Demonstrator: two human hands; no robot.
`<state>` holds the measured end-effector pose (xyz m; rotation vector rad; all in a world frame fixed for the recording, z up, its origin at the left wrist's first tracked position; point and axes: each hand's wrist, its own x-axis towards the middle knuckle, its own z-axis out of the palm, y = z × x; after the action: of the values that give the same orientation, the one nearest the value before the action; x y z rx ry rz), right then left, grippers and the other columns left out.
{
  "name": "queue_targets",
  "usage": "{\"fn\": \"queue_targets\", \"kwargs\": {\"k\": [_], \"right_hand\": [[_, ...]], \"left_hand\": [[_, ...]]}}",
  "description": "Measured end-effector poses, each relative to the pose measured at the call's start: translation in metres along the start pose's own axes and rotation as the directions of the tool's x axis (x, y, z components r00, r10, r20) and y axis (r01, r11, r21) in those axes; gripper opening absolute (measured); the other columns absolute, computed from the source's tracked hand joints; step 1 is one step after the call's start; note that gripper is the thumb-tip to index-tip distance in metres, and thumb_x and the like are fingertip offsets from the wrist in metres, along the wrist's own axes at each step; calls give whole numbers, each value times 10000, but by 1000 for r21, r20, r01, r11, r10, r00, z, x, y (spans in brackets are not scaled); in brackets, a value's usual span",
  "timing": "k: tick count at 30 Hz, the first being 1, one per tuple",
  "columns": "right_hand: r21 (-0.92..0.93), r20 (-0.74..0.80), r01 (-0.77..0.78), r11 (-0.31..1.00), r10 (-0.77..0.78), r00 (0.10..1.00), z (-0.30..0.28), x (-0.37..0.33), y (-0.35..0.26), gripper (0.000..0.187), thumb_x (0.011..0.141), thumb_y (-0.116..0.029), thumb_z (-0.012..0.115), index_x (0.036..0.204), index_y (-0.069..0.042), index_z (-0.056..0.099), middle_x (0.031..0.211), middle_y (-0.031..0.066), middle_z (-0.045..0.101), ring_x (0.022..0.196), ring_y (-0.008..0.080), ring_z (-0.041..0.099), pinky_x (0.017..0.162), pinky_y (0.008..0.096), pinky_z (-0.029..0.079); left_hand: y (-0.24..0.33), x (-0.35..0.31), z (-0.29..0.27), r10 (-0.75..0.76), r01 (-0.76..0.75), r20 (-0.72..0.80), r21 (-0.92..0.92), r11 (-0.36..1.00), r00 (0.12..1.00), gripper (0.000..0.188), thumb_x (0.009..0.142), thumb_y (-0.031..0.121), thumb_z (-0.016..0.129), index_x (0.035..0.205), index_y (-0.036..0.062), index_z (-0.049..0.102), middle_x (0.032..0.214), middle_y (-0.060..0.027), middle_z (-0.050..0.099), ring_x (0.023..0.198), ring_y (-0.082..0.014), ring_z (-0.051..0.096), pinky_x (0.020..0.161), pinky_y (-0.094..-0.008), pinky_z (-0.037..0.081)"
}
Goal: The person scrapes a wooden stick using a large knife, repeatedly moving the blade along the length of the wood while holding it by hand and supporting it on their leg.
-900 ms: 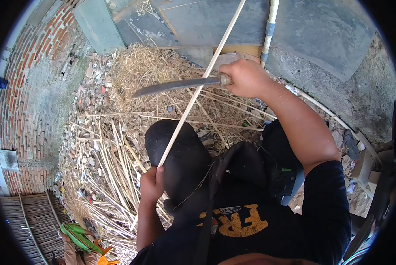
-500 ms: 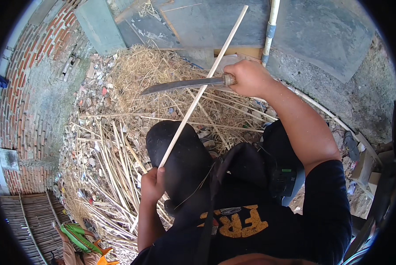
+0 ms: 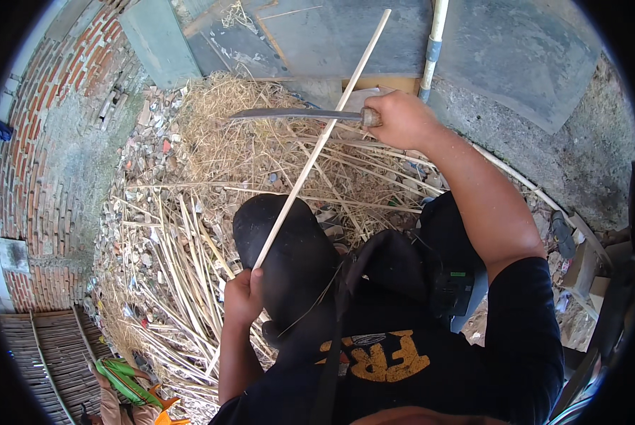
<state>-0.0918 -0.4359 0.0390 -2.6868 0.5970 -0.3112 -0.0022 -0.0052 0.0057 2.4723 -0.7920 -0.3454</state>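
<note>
My left hand [image 3: 244, 296] is closed round the lower end of a long, pale split-wood strip [image 3: 300, 180], which looks like bamboo. The strip slants up and to the right across my dark-clothed knee. In my right hand [image 3: 400, 122], fingers wrapped round its short handle, is a machete [image 3: 289, 113] with a long dark blade pointing left. The blade crosses the strip in its upper part and appears to lie against it. Beyond the blade the strip's far end sticks up toward the grey panels.
Many pale strips [image 3: 183, 269] lie on the rubble to the left. A heap of thin shavings [image 3: 225, 120] lies ahead. A brick wall [image 3: 48, 142] stands left, grey panels [image 3: 346, 35] and a white pipe [image 3: 434, 49] at the back. Another person's legs [image 3: 119, 404] show at lower left.
The machete and my right hand have moved slightly up and away along the strip, and the blade has turned nearer to level. The strip's far end has shifted a little left.
</note>
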Motion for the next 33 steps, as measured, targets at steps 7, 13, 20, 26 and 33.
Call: {"fn": "queue_targets", "kwargs": {"k": [7, 13, 20, 26, 33], "right_hand": [[67, 197, 184, 981, -194, 961, 11, -1, -10, 272, 757, -254, 723, 970, -89, 686, 851, 149, 696, 849, 314, 684, 763, 436, 530], [206, -2, -176, 963, 180, 984, 7, 15, 42, 290, 745, -247, 743, 954, -58, 676, 804, 166, 678, 782, 318, 676, 745, 434, 520], [-97, 201, 201, 975, -179, 963, -5, -12, -36, 203, 746, -188, 670, 933, -109, 682, 828, 129, 693, 841, 354, 673, 791, 475, 531], [24, 68, -84, 996, 82, 994, 14, 16, 27, 314, 770, -242, 691, 1065, -139, 714, 906, 155, 705, 905, 345, 673, 812, 442, 536], [-2, 145, 165, 986, -163, 976, -4, -8, -30, 200, 774, -226, 677, 943, -120, 690, 861, 133, 697, 840, 355, 675, 750, 459, 535]], "left_hand": [[-10, -2, 0, 8, -8, 2, -44, 999, 1000, 526, 997, 404, 550, 667, -4, 510, 525, -160, 481, 466, -239, 447, 487, -392, 385], [3, -2, -5, -40, 41, 6, -16, 999, 999, 534, 985, 421, 566, 665, -5, 524, 518, -153, 503, 459, -224, 483, 485, -394, 401], [-7, -3, 1, -20, 20, 8, -32, 999, 1000, 530, 985, 419, 568, 655, 8, 514, 504, -127, 486, 449, -210, 473, 469, -377, 386], [4, -1, -2, -36, 35, -1, -13, 999, 999, 526, 980, 410, 580, 651, 6, 513, 499, -128, 485, 447, -200, 461, 467, -377, 384], [-8, 0, -4, -37, 40, 48, -62, 997, 998, 525, 992, 397, 569, 657, -4, 525, 497, -105, 472, 468, -160, 448, 471, -362, 378]]}}
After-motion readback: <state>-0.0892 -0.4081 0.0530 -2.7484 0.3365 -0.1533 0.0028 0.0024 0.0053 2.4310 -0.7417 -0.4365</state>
